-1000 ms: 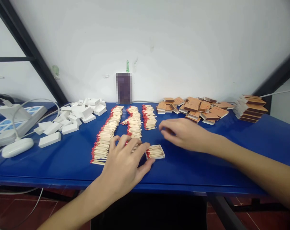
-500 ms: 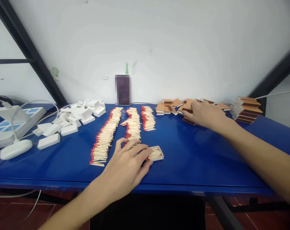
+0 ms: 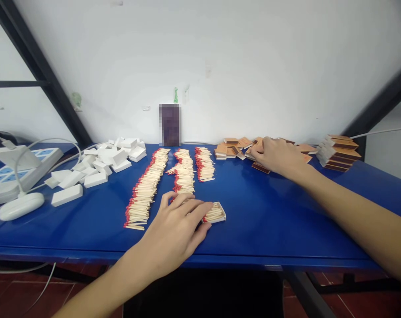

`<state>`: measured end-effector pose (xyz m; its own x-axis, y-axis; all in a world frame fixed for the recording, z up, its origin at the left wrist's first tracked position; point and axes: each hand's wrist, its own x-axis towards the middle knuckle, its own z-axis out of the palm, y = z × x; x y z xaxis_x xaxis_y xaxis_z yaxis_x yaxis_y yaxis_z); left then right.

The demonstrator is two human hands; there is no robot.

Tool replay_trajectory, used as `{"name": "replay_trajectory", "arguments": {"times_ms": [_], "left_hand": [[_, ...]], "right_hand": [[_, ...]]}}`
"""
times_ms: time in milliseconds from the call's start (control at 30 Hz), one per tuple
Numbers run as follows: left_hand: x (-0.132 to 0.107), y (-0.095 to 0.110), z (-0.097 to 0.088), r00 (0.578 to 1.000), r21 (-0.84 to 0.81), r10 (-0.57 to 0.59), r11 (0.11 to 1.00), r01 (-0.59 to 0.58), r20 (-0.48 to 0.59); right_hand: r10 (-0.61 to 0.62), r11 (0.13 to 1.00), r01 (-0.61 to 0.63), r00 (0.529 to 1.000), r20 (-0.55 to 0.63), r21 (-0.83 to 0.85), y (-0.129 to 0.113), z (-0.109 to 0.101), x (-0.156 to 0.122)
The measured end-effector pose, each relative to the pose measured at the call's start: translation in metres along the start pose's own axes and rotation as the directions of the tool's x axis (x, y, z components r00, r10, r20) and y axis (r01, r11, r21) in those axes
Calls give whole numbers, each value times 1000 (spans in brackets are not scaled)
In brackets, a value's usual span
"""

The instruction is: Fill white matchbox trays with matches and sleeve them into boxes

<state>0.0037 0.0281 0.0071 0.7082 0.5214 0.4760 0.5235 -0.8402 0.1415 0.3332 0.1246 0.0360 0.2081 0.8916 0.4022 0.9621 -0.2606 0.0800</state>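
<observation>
My left hand (image 3: 175,227) lies on the blue table (image 3: 260,229) near the front edge, fingers curled around the left end of a white tray filled with matches (image 3: 215,213). My right hand (image 3: 280,155) reaches to the back right and rests on a heap of orange matchbox sleeves (image 3: 240,148), fingers bent over one of them. Three rows of red-tipped matches (image 3: 183,170) lie between the hands, running away from me.
A pile of empty white inner trays (image 3: 101,163) sits at the back left. A white power strip (image 3: 17,168) with cables and a white oval device (image 3: 19,205) lie at the far left. Stacked finished matchboxes (image 3: 339,152) stand at the far right.
My right hand has moved from the table's middle out to the heap of orange sleeves at the back right. My left hand has stayed on the filled tray.
</observation>
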Motion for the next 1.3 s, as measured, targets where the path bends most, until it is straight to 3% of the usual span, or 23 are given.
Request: {"name": "replay_trajectory", "arguments": {"times_ms": [267, 467, 600, 833, 1000, 1067, 1133, 1300], "left_hand": [[0, -1, -1, 998, -11, 5, 1000, -4, 68], [-1, 0, 0, 998, -17, -2, 1000, 3, 64], [0, 0, 0, 997, -12, -3, 1000, 4, 72], [2, 2, -2, 998, -3, 59, 998, -59, 20], [1, 3, -4, 998, -13, 58, 998, -58, 17], [0, 4, -5, 998, -1, 56, 998, -56, -4], [0, 4, -5, 999, 10, 44, 999, -44, -21], [1, 4, -6, 999, -8, 40, 999, -40, 1]], "right_hand": [[-139, 988, 136, 989, -45, -69, -7, 1, -7], [-323, 946, 315, 938, -127, -76, -12, 1, -11], [-374, 927, 367, 917, -139, -72, -8, 5, -8], [-507, 862, 506, 862, -12, -31, 1, 14, -3], [-513, 851, 516, 857, -54, 96, -11, -5, -13], [-597, 765, 560, 802, 23, 317, -21, -19, -23], [-714, 655, 547, 673, 192, 522, -32, -34, -36], [-813, 556, 456, 472, 341, 695, -51, -55, -58]]}}
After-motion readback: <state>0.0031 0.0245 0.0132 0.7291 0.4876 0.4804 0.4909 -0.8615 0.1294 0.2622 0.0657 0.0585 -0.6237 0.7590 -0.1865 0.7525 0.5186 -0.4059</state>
